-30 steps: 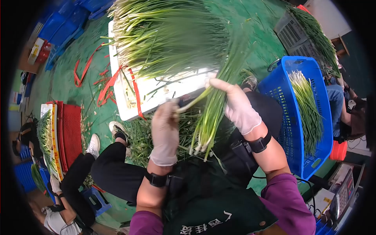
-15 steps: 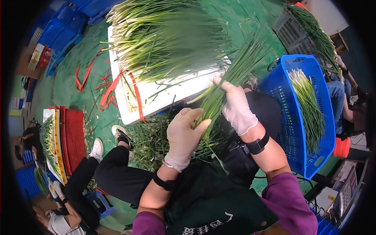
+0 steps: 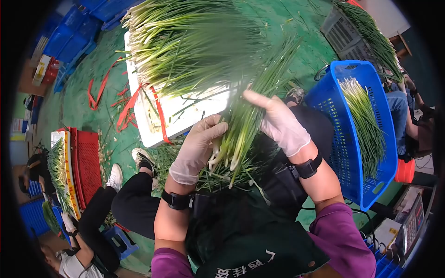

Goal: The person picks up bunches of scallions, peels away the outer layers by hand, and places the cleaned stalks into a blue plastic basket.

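Note:
A bunch of scallions [image 3: 245,125] stands tilted above my lap, white root ends low and green tops blurred toward the upper right. My right hand [image 3: 283,125], in a pale thin glove, supports the bunch from its right side, thumb lying across the stalks. On the left, my gloved left hand [image 3: 197,147] has its fingers curled and pinched at the bunch's edge, by the white ends. Beyond my hands, a big pile of scallions [image 3: 185,46] covers much of a white foam board [image 3: 150,123]. Loose green trimmings [image 3: 174,160] lie beneath my hands.
A blue basket [image 3: 340,157] holding scallions stands at my right. Red ribbon [image 3: 162,118] hangs over the board's edge. A red crate [image 3: 86,160] is at left. Other people sit at both sides, and a grey crate [image 3: 345,37] of scallions stands at upper right.
My left hand has shifted left from the front of the bunch, uncovering its white ends. The bunch has swung a little left, and my right hand's fingers have moved over the stalks.

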Motion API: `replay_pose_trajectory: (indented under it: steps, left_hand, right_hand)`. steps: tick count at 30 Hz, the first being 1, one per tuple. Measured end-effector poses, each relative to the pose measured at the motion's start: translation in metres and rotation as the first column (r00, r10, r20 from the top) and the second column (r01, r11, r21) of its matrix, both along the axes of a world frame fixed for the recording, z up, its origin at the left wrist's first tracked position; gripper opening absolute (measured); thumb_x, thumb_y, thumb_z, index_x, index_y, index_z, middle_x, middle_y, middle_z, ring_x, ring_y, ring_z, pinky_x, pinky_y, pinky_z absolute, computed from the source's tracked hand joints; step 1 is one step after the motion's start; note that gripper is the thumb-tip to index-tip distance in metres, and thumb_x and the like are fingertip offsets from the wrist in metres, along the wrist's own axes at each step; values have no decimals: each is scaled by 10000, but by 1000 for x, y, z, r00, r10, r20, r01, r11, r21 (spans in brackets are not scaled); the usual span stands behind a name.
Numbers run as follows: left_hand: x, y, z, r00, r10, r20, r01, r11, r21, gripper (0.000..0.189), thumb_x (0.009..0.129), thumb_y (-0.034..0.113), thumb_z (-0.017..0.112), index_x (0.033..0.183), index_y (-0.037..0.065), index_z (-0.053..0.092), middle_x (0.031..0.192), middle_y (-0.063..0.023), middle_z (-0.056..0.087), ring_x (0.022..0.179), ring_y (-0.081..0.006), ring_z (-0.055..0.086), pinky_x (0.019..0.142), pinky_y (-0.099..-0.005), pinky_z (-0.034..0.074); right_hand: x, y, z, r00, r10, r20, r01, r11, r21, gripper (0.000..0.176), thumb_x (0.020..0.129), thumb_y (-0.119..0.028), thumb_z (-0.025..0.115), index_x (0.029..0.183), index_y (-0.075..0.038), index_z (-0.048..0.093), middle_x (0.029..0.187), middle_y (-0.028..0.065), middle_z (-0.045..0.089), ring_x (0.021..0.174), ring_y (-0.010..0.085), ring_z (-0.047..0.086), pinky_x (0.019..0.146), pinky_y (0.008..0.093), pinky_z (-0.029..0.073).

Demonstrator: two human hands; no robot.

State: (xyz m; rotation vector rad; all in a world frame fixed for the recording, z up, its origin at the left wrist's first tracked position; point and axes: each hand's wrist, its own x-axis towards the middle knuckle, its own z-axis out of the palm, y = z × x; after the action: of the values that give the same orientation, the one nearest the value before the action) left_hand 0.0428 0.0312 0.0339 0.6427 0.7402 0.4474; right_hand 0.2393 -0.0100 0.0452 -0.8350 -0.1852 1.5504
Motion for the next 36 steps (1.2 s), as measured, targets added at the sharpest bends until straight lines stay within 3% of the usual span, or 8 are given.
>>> replay_pose_trajectory:
  steps: [2,10,13,16,19,24,28,36]
  left_hand:
    - [-1,-1,-3,998,1,56,-3,1000,20,175,947,160,618,1081,49,596,969,-3,642,790,-68,577,682,-206,452]
    - [-16,-16,-7,923,149,354,-187,980,74,245,995,207,518,1121,-4,515,975,-49,572,686,-76,477,625,-225,428]
    - [-36,-28,-4,915,376,143,-397,903,166,174,997,216,508,974,43,509,865,-31,534,652,-83,467,625,-224,428]
    - [-72,-25,-8,824,507,251,-540,838,81,185,996,261,501,911,99,479,724,33,446,603,-74,404,625,-229,393]
    - [-73,-31,0,753,655,60,-658,752,49,257,962,285,557,1051,44,537,715,28,458,619,-83,445,599,-243,405]
    - [-38,-22,1,976,213,-55,-181,919,351,419,912,264,614,1203,-32,562,873,-47,608,683,-135,599,581,-289,501]
    - [-14,-19,26,994,109,12,-109,991,80,326,890,200,650,1113,-37,627,905,-85,678,699,-122,623,603,-247,487]
    - [-9,-19,19,972,63,-226,36,913,407,291,803,88,756,1045,-35,651,684,22,581,566,-56,522,511,-210,406]
  right_hand:
    - [-2,-2,3,988,86,130,-91,995,31,292,884,-65,649,1136,51,558,1035,148,639,928,243,657,818,379,567]
    - [6,5,-9,990,-107,90,114,991,-73,243,873,-28,622,1094,61,575,1021,156,644,879,262,659,780,400,573]
    - [6,5,-9,957,-228,179,247,965,-89,222,876,-27,621,1080,54,584,1007,147,647,878,261,660,776,398,576]
    - [18,5,-5,936,-317,155,339,930,-142,240,889,-40,615,1117,31,589,1041,135,644,931,245,648,829,377,558]
    - [13,7,-3,916,-384,117,394,916,-73,229,876,-9,623,1095,45,583,1040,142,644,908,266,655,782,407,575]
    - [1,8,-5,973,-232,-7,232,973,13,224,893,-31,614,1107,29,589,1048,110,644,941,234,642,817,392,561]
    - [-5,5,-1,976,-210,60,209,977,37,236,888,-28,619,1119,22,604,1050,111,649,921,199,640,798,352,559]
    - [-8,2,-2,970,-205,131,197,978,73,202,866,-32,654,1057,30,642,955,98,686,851,180,664,764,322,552]
